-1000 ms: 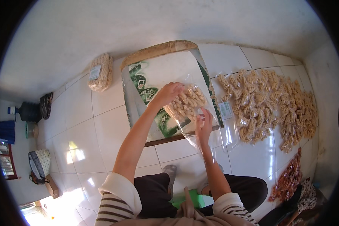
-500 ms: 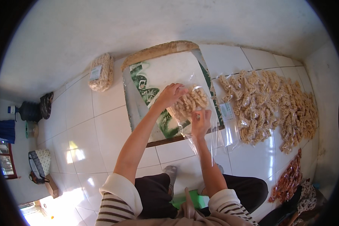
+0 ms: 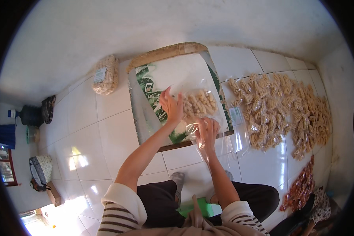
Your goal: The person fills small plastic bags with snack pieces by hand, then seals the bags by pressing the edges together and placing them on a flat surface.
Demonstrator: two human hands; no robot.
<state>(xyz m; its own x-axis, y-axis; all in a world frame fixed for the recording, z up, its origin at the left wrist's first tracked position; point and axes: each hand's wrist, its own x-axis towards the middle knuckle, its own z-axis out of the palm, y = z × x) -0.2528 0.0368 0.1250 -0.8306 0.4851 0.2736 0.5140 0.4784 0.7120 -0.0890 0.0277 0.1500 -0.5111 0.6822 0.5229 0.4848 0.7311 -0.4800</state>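
Observation:
A clear plastic bag of pale, twisted snack sticks (image 3: 201, 101) lies on a low white-and-green board (image 3: 169, 72). My right hand (image 3: 207, 130) is closed at the bag's near end, its fingers pinching the loose clear film, which trails toward my right forearm. To the left of the snacks, my left hand (image 3: 172, 107) is open, with thumb and fingers spread. It holds nothing, and I cannot tell whether its edge touches the bag.
On the floor at right lie many bagged snacks (image 3: 271, 110) and a labelled flat plastic bag (image 3: 237, 118). Reddish packets (image 3: 301, 188) lie nearer, beside another person's arm (image 3: 308, 227). A large filled bag (image 3: 106, 74) stands by the wall. Something green (image 3: 205, 207) is between my feet.
My left hand has come off the top of the snacks, moving left and nearer, and its fingers have spread. My right hand has shifted slightly nearer, gathering the film.

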